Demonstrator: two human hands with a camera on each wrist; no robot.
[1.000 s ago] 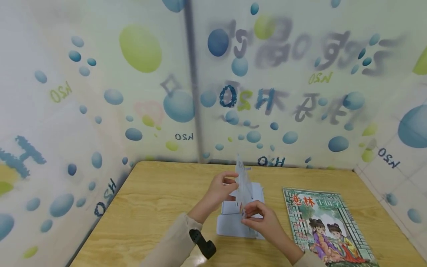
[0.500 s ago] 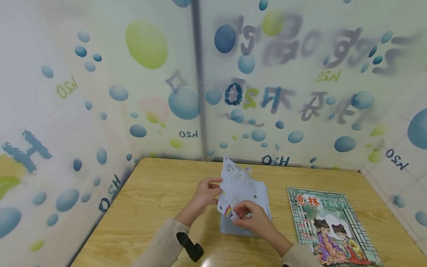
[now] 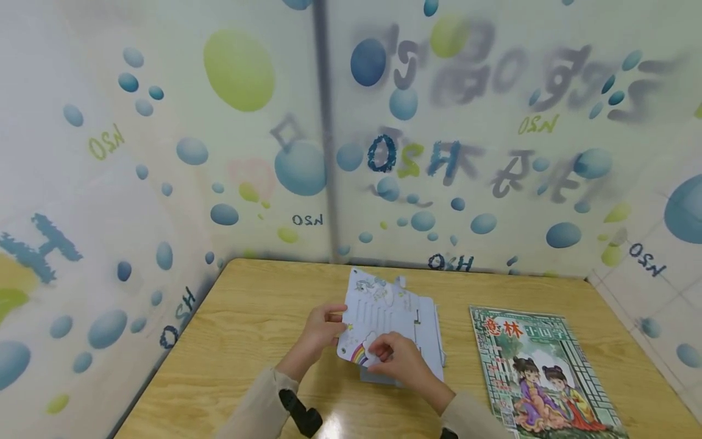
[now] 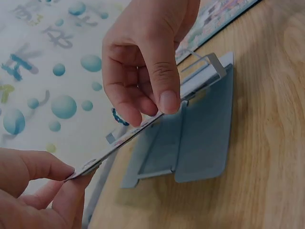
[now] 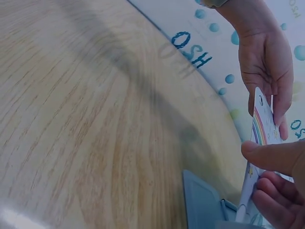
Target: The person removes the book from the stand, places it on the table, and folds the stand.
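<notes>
A white folding book stand sits on the wooden table in front of me. Its hinged panel (image 3: 359, 305), printed with a unicorn and a rainbow, leans out toward the left. My left hand (image 3: 319, 332) pinches that panel at its left edge, thumb on the printed face. Lower down, near the rainbow, my right hand (image 3: 403, 363) grips the panel's near edge between thumb and curled fingers. In the left wrist view, the grey-blue base (image 4: 205, 129) lies beneath the raised panel, and a bent wire holder (image 4: 217, 66) sticks up at one end.
On the right of the table (image 3: 252, 317) lies a green-bordered magazine (image 3: 548, 372) with two cartoon figures on its cover. A wall (image 3: 263, 152) with blue and green bubbles rises behind the table's far edge. Black straps circle both wrists.
The panel, seen nearly edge-on a second ago, has swung over to the left, so its printed face now shows. Both hands have moved left with it, still holding it.
</notes>
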